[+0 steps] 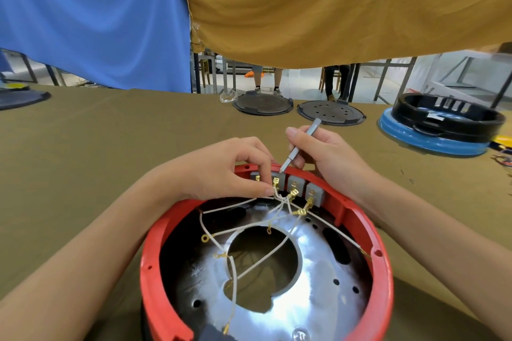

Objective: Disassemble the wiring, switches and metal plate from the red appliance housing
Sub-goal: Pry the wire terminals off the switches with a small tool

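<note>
Red housing (155, 271) on olive tablecloth (110, 147), open side up; holds metal plate (313, 285), white wires (235, 232) w/ brass terminals, grey switches (296, 184) along far wall.
L hand (221, 171) pinches terminal (275, 182) at a switch; R hand (329, 158) grips grey screwdriver (300, 145), tip at same switch. Beyond: two black lids (263, 105), black ring on blue base (432, 144). Both hands cover the far rim.

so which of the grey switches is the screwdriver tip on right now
The second grey switch from the left: the screwdriver tip meets its top edge, and the left hand pinches the gold connector on it. The other switches are untouched.
</note>
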Motion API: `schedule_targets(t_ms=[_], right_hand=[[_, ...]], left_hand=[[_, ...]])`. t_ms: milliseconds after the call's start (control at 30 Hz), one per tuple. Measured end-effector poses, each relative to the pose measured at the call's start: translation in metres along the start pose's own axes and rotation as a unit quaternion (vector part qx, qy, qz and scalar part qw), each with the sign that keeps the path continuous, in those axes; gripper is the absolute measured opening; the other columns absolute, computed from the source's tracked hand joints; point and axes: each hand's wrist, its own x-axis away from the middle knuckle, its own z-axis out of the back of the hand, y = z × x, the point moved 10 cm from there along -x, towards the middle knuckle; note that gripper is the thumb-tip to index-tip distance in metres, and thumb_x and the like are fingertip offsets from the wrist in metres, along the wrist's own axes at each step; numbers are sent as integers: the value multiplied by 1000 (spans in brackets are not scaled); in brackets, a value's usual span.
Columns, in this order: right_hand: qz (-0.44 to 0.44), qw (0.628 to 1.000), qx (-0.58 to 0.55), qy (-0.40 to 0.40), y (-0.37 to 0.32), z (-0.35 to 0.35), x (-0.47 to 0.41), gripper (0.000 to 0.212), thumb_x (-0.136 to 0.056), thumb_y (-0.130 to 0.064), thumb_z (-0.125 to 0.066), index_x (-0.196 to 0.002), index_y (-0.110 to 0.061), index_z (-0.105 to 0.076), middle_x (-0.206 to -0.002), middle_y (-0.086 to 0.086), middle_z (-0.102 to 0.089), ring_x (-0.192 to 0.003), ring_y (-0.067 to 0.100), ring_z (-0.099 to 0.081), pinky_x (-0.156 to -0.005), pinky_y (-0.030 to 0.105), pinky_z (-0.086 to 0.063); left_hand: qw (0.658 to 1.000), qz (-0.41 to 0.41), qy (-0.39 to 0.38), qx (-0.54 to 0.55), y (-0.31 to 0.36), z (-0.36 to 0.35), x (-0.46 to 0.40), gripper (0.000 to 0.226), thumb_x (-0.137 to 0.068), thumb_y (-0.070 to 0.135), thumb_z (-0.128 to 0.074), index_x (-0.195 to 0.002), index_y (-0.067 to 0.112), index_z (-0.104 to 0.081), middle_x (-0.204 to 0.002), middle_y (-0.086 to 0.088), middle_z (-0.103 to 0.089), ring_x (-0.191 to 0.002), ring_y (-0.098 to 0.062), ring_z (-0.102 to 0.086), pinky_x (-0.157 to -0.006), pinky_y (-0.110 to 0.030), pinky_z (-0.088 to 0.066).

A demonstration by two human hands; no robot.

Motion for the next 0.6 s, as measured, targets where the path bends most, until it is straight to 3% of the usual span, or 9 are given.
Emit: schedule_targets(t_ms=[133, 233, 367, 600], right_hand=[[122, 992, 35, 1, -27, -1, 5, 22, -98, -26, -58, -81, -13, -60, -63, -7, -59, -59, 8, -56, -64, 20, -52], [180, 978, 104, -12, -40, -6, 9, 18, -97, -27, -59, -83, -14, -61, -68, -7, -61, -63, 9, -60, -65, 25, -53], [217, 966, 142, 5, -48, -5, 14, 20, -96, -31, -59, -84, -16, -62, -70, -7, -61, -62, 5, -60, -62, 19, -50], [220, 965, 140, 0, -48, -6, 13, 20, -96, -31, -58, -83, -17, -61, -70, -8, -59, -63, 7, -60, -62, 19, -49]], left_hand=[[1000, -2, 3, 1, 1, 0, 0, 13, -85, 33, -76, -74, 35, -70, -117, 21, -56, -111, 8, -54, -104, -24, -36], [1000, -2, 5, 4, 1, 1, 0, 15, -85, 32, -76, -73, 36, -70, -117, 21, -56, -110, 7, -55, -103, -25, -36], [1000, -6, 4, -4, 1, 1, 0, 12, -85, 33, -75, -75, 33, -70, -115, 24, -55, -110, 8, -54, -98, -21, -34], [1000, -10, 4, 0, 1, 1, 0, 10, -86, 33, -75, -77, 34, -71, -117, 21, -56, -113, 5, -54, -103, -25, -35]])
